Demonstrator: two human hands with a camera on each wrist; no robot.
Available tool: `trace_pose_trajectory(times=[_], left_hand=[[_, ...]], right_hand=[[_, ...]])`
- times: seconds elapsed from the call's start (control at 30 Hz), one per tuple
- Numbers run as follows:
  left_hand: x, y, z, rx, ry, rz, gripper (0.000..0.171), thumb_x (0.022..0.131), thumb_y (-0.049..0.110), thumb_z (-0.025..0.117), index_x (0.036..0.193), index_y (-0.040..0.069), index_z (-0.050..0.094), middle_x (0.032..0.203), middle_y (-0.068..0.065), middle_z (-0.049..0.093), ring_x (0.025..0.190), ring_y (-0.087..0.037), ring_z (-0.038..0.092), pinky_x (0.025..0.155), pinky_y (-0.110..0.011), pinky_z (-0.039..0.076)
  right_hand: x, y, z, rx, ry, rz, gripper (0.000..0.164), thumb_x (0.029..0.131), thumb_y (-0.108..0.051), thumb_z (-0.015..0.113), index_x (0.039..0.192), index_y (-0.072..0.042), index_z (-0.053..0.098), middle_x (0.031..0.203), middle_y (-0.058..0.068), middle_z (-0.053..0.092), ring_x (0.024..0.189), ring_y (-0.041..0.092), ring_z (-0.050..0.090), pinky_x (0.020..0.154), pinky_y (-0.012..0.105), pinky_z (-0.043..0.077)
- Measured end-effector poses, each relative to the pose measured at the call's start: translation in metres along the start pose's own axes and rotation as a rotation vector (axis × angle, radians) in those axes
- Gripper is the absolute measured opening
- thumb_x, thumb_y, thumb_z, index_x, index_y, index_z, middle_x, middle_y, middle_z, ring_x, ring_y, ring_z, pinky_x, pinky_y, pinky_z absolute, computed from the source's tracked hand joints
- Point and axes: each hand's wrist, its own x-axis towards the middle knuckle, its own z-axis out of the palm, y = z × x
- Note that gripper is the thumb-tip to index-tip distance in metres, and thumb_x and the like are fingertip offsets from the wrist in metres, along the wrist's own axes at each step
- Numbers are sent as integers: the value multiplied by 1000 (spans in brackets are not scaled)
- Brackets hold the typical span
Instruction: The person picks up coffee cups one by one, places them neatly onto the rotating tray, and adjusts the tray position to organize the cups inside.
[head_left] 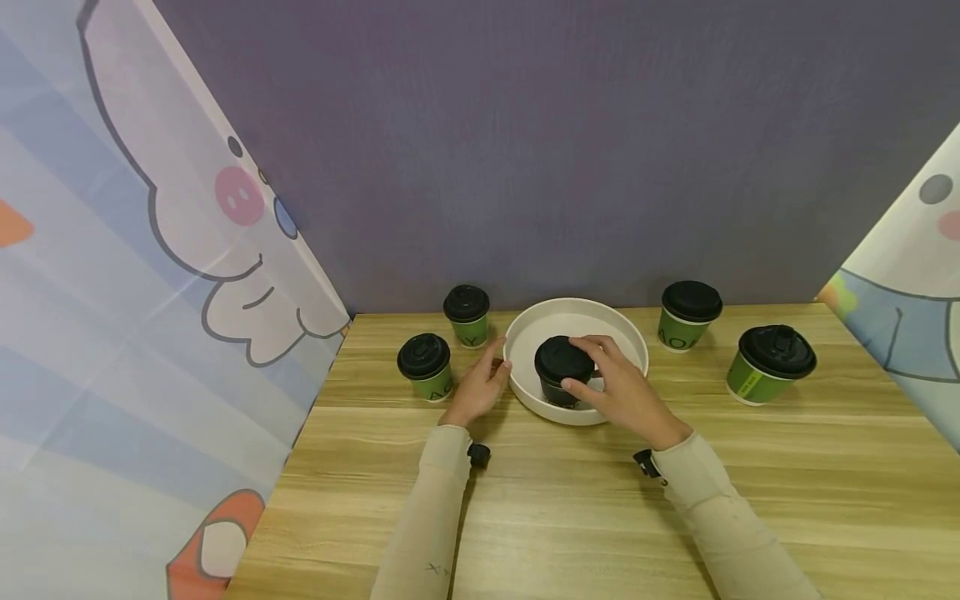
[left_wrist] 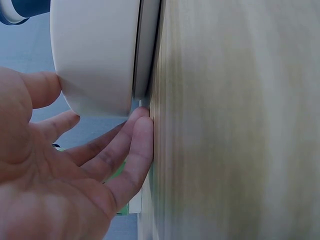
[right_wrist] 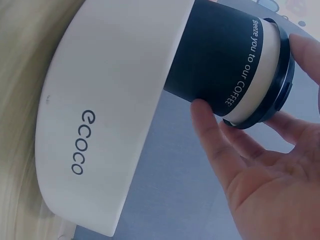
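Observation:
A dark paper coffee cup (head_left: 564,372) with a black lid stands over the round white tray (head_left: 517,329). My right hand (head_left: 624,392) holds this cup near its lid, thumb and fingers on opposite sides. White lettering runs round the dark cup (right_wrist: 215,55) in the right wrist view, and its base is hidden behind the tray wall. At the tray's left side is my left hand (head_left: 477,390). In the left wrist view its thumb and index finger touch the tray wall (left_wrist: 95,60), while the other fingers (left_wrist: 137,150) extend along the tabletop, loosely stretched.
Two small green cups with black lids, one front (head_left: 427,367) and one back (head_left: 467,317), stand left of the tray. To its right are two more green lidded cups, one back (head_left: 688,317) and one larger (head_left: 768,365). A grey panel (head_left: 525,150) rises behind the wooden table (head_left: 555,517).

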Motion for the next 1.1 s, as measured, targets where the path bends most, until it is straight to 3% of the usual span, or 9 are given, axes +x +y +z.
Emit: trace_pose_trajectory(times=[0.17,0.3,0.47,0.67,0.83,1.1], left_hand=[[1,-2,1,-4,-3,-4,54,110,39,44,161,26,32,132,-14,68,120,-31,67,106,-51,49],[0,0,1,-15,-24,-25,58,109,43,45,162,25,29,134,-14,67,125,-30,65,110,-52,45],[0,1,0,-33,-58,-35,75,101,42,60,164,22,24,140,-12,62,125,-26,65,109,-48,48],[0,4,1,-104,-120,10,98,88,35,80,164,21,19,144,-12,56,122,-25,65,106,-47,50],[-1,6,1,-92,-148,-10,122,78,45,89,166,22,8,156,-8,46,137,-24,55,115,-49,42],[-1,11,4,4,-117,21,140,64,56,94,166,19,6,168,-12,27,152,-28,34,121,-53,34]], right_hand=[[0,1,-2,1,3,-15,68,97,-38,72,153,-9,45,150,14,46,113,31,64,91,47,56],[0,6,-7,19,0,-3,66,99,-37,69,153,-9,43,151,15,45,119,35,61,94,50,55],[-1,15,-16,51,8,21,65,101,-34,66,154,-8,40,151,18,44,123,41,58,95,57,54],[-2,28,-33,40,73,33,61,101,-26,67,152,-3,41,144,23,47,118,43,59,92,60,53],[-5,37,-53,37,147,64,57,100,-21,67,148,1,45,136,28,48,115,46,58,90,62,52],[-19,52,-90,13,201,164,58,104,-28,62,151,1,43,147,31,42,118,50,55,91,66,48]])
